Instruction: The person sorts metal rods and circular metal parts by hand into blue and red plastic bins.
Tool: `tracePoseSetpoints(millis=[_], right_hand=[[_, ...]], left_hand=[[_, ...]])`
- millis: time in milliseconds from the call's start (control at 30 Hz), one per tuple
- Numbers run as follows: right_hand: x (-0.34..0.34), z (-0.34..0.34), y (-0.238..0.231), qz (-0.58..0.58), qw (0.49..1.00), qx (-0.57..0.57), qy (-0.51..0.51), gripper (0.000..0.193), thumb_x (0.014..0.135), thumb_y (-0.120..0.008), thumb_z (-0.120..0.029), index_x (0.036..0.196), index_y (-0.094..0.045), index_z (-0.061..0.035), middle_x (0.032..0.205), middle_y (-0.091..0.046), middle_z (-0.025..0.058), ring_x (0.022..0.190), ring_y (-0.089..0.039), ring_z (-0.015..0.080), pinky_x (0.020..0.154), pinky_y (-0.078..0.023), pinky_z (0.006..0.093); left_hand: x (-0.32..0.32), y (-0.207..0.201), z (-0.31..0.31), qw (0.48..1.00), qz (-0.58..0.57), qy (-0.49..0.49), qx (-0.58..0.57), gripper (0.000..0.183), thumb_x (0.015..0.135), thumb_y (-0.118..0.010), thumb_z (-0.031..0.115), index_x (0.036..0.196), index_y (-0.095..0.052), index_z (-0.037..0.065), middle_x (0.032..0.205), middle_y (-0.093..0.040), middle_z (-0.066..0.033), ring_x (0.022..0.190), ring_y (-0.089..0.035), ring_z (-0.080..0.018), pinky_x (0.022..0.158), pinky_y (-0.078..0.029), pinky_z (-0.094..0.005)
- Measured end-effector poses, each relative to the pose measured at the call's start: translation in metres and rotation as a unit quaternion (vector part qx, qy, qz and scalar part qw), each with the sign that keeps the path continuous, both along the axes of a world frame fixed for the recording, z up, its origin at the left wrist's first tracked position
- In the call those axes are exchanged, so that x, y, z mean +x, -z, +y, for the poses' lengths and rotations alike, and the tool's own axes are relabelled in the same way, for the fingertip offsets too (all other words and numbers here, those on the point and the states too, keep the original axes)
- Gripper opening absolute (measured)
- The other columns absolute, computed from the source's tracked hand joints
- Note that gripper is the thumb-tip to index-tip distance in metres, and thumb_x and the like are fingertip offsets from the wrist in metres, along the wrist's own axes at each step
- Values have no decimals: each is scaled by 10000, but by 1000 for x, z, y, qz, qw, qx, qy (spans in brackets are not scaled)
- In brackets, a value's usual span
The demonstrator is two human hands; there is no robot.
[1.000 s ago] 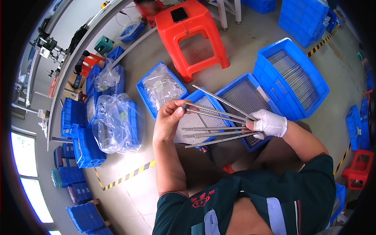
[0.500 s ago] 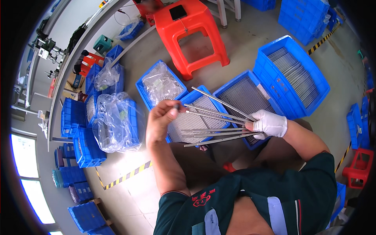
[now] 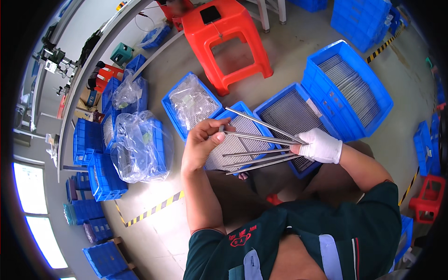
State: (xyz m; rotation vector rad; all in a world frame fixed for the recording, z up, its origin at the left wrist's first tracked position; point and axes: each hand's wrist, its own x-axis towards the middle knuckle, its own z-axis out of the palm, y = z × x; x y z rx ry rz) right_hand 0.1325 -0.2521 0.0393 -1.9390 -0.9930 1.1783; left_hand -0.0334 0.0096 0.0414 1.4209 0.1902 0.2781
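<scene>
My right hand point(image 3: 319, 145), in a white glove, grips several thin grey metal rods point(image 3: 265, 126) by one end. They fan out leftward over a blue crate point(image 3: 241, 104) of similar rods. My bare left hand point(image 3: 201, 142) is closed in a pinch on a small dark grey piece point(image 3: 221, 128), whose exact kind I cannot make out. That piece is at the free tip of one of the upper rods; whether it is on the rod or only against it is unclear. The other rod tips stand apart from my left hand.
A second crate of rods point(image 3: 298, 88) and a taller blue crate point(image 3: 331, 112) stand to the right. Ahead are a plastic-covered crate point(image 3: 167, 103) and a red stool point(image 3: 228, 35) bearing a flat black object point(image 3: 210, 15). Bagged blue crates point(image 3: 161, 147) line the left.
My left hand has moved right, bringing the small dark piece to a rod tip. The rods in my right hand have shifted slightly and some lie closer together.
</scene>
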Motion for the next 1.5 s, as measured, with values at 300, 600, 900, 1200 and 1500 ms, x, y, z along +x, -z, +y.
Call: tracePoseSetpoints(millis=[300, 600, 900, 1200, 1500], right_hand=[[0, 0, 4, 102, 994, -11, 26, 231, 884, -593, -240, 856, -634, -14, 580, -511, 0, 516, -448, 65, 488, -364, 225], [-7, 2, 6, 183, 982, -36, -24, 283, 884, -593, -292, 787, -593, -26, 567, -470, -11, 496, -406, 63, 465, -335, 222], [-9, -2, 4, 224, 971, -73, -41, 265, 885, -586, -287, 886, -632, -26, 628, -548, 20, 543, -480, 91, 515, -389, 238], [-8, 2, 1, 34, 995, -25, -94, 354, 876, -567, -355, 910, -616, -7, 664, -582, 115, 622, -553, 222, 633, -436, 327], [-13, 14, 16, 289, 956, 44, 8, 194, 816, -679, -168, 821, -519, -59, 559, -447, -25, 442, -398, 53, 406, -311, 215]], left_hand=[[-4, 6, 20, 995, -16, -98, 9, 265, 850, -613, 158, 1024, -588, -42, 914, -664, -158, 924, -610, -213, 921, -406, -335], [5, 10, 10, 999, -4, -26, -46, 335, 862, -608, 237, 1045, -587, -43, 925, -659, -177, 940, -615, -237, 912, -413, -353], [1, 10, 12, 999, -33, 16, -37, 334, 802, -673, 181, 1044, -578, -28, 933, -662, -169, 974, -610, -301, 969, -392, -436], [6, 9, 4, 999, 39, 28, -17, 247, 822, -648, 139, 1003, -575, -13, 893, -651, -130, 883, -627, -226, 849, -454, -315], [12, 48, -1, 865, -49, -219, -449, 302, 956, -415, 308, 973, -541, 34, 985, -608, -129, 1045, -572, -318, 873, -460, -454]])
